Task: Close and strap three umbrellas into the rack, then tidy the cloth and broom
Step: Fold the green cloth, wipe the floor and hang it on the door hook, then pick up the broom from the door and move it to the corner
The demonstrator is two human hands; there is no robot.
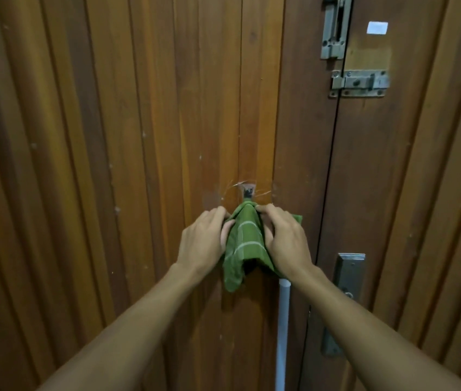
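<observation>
We are hanging the green checked cloth on the small metal hook stuck to the brown wooden plank door. Our left hand and right hand each pinch the cloth's top just below the hook, fingers curled. Next, we judge, comes letting go gently and turning to the white pole below, probably the broom's. No writing is readable.
</observation>
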